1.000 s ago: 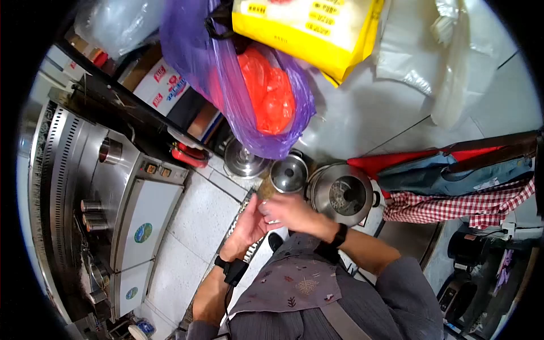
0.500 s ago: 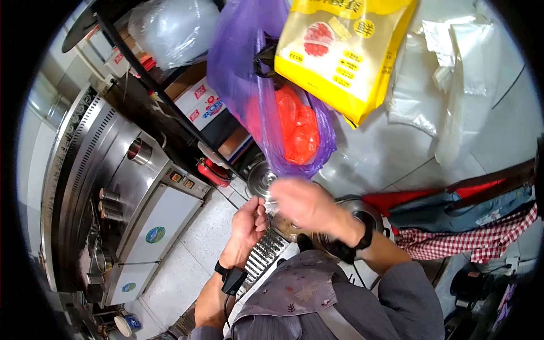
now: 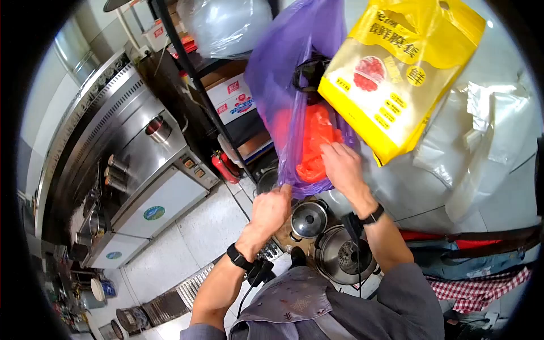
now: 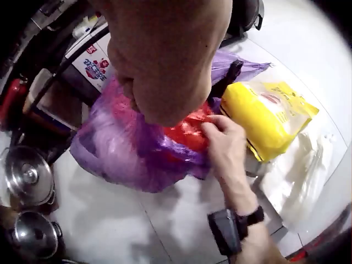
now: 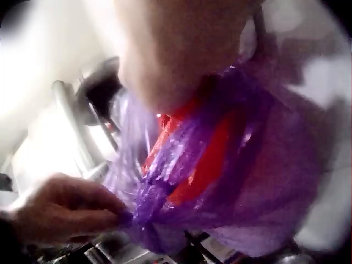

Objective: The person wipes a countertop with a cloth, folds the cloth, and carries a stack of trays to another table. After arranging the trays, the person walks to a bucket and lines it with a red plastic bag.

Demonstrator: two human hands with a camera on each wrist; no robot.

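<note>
A purple plastic bag (image 3: 271, 85) sits on the counter with its mouth towards the person, and a red plastic bag (image 3: 314, 133) lies bunched inside it. My left hand (image 3: 271, 212) pinches the purple bag's near rim, which is drawn taut in the right wrist view. My right hand (image 3: 347, 174) reaches into the mouth and grips the red bag's right side with thumb and fingers. Seen from the left wrist, the right fingertips (image 4: 208, 127) are on the red plastic. Just right of the purple bag stands a yellow printed bag (image 3: 396, 85).
Clear plastic bags (image 3: 453, 153) lie to the right on the counter. Below are lidded pots (image 3: 309, 220), with a larger steamer pot (image 3: 340, 255) beside them. A black shelf rack (image 3: 195, 85) and a steel stove (image 3: 136, 164) are on the left. A fire extinguisher (image 3: 225, 166) stands on the floor.
Both hands have moved apart and forward from in front of the body to the bags. The left has taken hold of the purple rim, the right of the red bag. The head view has shifted.
</note>
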